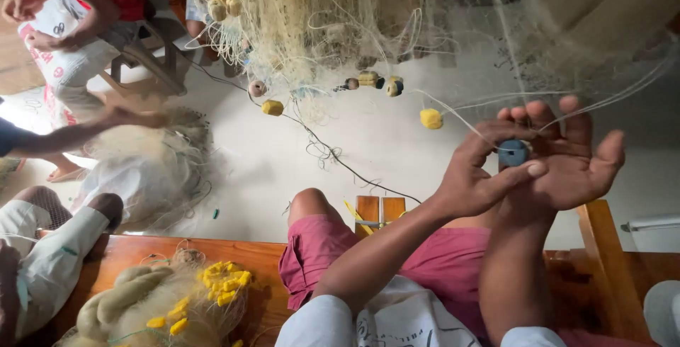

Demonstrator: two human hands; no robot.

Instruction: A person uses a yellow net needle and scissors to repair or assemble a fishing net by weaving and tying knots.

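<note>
Both hands are up at about 2 o'clock. The left hand (471, 180) pinches a small round blue-grey float (512, 153) between thumb and fingers, pressing it against the right hand (570, 159), whose fingers are spread wide behind it. Thin pale fishing net (319, 28) hangs across 12 o'clock, strung with yellow foam floats (431, 118). Bare pale floor (297, 170) sits open in the middle; a wooden bench edge (177, 244) runs along 7 o'clock.
</note>
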